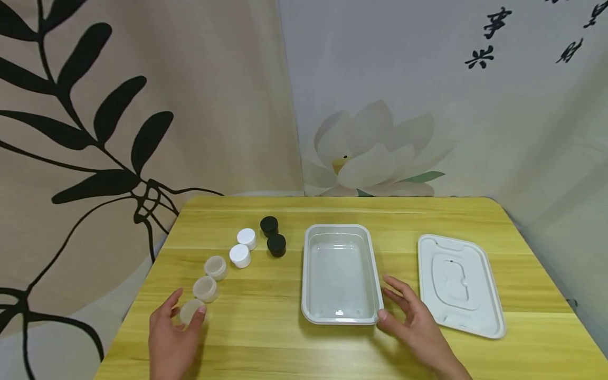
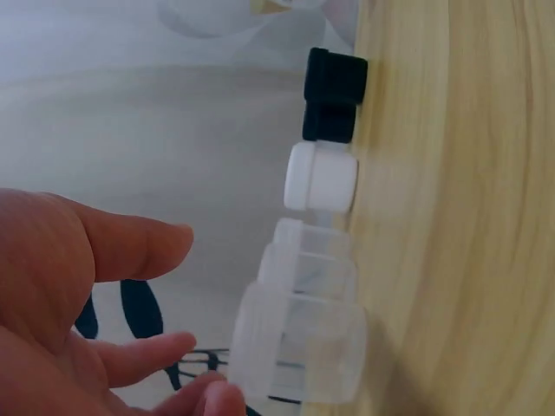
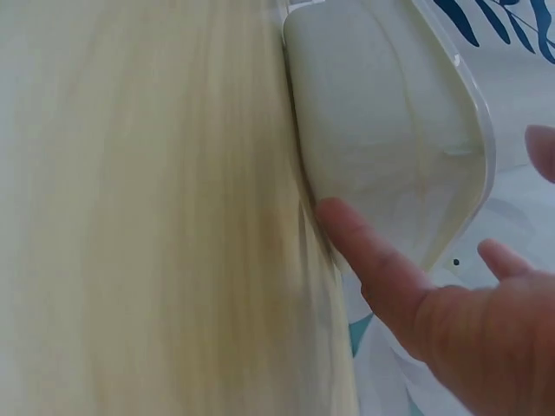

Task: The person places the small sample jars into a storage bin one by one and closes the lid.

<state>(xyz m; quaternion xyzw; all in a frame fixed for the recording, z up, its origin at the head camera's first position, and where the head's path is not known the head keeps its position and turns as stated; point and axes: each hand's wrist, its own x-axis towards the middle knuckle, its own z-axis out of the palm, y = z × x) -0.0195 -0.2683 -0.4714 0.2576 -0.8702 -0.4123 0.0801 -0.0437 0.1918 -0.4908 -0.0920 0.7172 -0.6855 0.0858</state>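
My left hand is at the nearest translucent lidded jar, thumb and fingers spread apart around it. In the left wrist view the thumb is lifted clear of that jar, and the lower fingertips come close to its lid. Two similar translucent jars follow behind it in a row. By the near right corner of an empty white rectangular container is my right hand, its fingers loosely extended. A fingertip lies against the container's side in the right wrist view.
Two white-capped jars and two black-capped jars stand farther back on the wooden table. A flat white lid lies to the right of the container. Printed curtains hang behind the table.
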